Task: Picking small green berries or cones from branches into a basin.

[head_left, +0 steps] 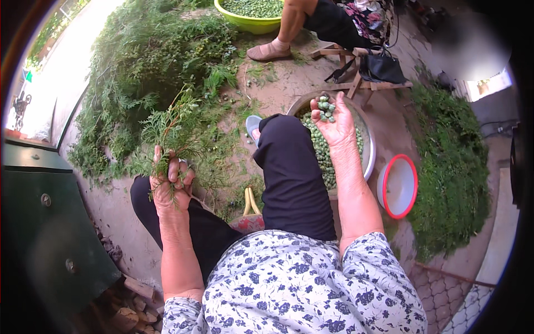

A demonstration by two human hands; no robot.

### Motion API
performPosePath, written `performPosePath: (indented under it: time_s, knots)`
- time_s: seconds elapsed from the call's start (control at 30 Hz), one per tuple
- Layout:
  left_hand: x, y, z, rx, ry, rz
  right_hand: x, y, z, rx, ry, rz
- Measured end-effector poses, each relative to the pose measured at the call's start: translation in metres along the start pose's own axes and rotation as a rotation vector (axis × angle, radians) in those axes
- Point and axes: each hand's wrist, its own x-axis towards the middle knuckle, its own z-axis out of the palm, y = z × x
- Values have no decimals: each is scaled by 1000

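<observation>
My left hand [173,181] is closed round a leafy green conifer sprig [167,125] that stands up above my left knee. Several round green cones [326,109] lie in my right hand [338,127], its fingers curled up around them. The right hand is over the far part of a wide metal basin [367,146], which holds many more of the same green cones [322,153]. My right forearm hides part of that basin. It stands just right of my right knee.
A big heap of cut branches [150,72] spreads at the far left; another green pile [448,178] lies right. A red-rimmed white bowl [397,186] leans beside the basin. Beyond sit a yellow-green basin [253,23], another person's leg [289,28] and a wooden stool [356,83].
</observation>
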Motion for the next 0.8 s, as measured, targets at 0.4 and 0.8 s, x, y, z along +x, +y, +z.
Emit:
performPosePath:
  time_s: [0.4, 0.8]
  knots:
    - [-30, -21, -19, 16, -131, -51, -49, -61, -128, -156, 239, -303]
    - [-36, -28, -23, -93, -150, -147, -83, -41, -46, -210, 203, -590]
